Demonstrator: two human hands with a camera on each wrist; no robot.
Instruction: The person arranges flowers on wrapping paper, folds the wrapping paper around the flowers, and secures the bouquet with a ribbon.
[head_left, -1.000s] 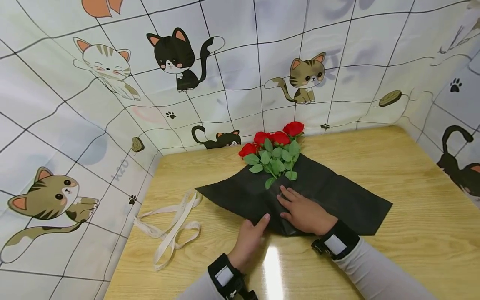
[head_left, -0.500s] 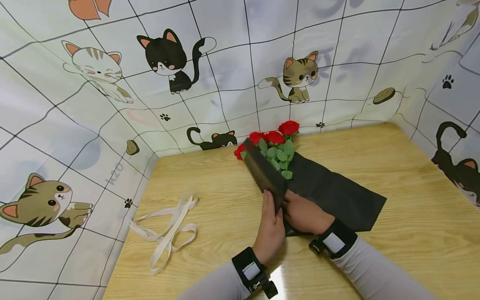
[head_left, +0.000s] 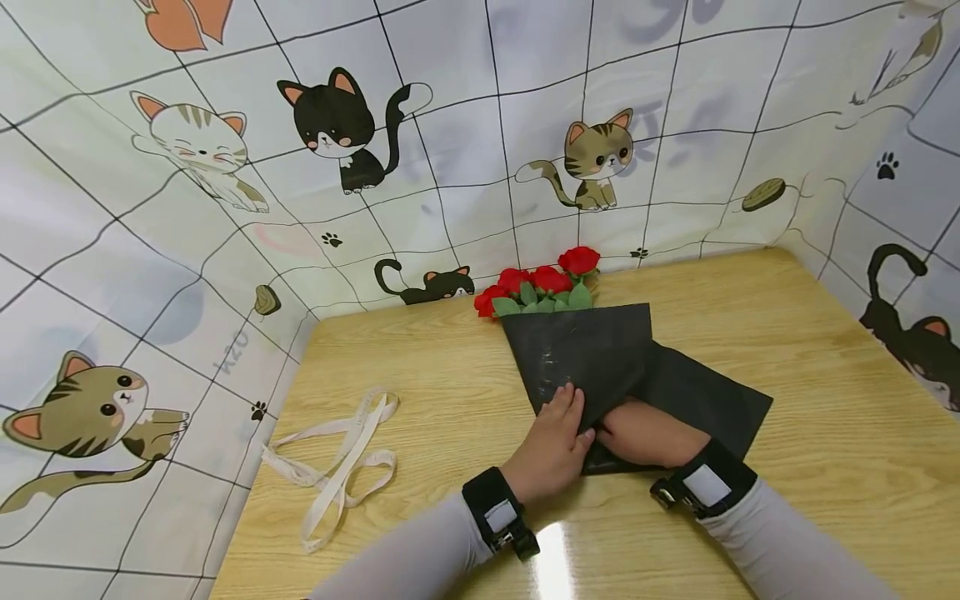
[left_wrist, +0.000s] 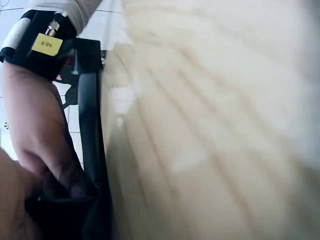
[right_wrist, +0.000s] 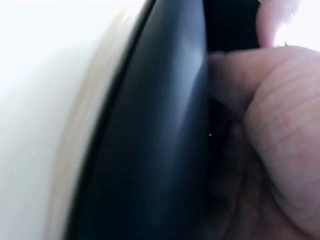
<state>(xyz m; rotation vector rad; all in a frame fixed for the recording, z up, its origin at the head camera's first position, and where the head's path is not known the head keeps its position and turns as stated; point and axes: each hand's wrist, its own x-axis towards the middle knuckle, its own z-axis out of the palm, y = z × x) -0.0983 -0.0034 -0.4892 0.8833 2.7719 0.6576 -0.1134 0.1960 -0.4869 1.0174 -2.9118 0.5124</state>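
One sheet of black wrapping paper [head_left: 588,346] is lying right of the frame's centre, its folded flap covering the stems of four red roses [head_left: 551,281], whose heads are showing above its edge. The left hand [head_left: 546,446] is pressing the flap with extended fingers; the right hand [head_left: 652,433] is reaching beneath it, fingers hidden, so I cannot tell whether it is grasping. Two black wristbands [head_left: 708,481] are circling the wrists. One white ribbon [head_left: 348,458] is lying looped at lower left on one wooden table [head_left: 435,400].
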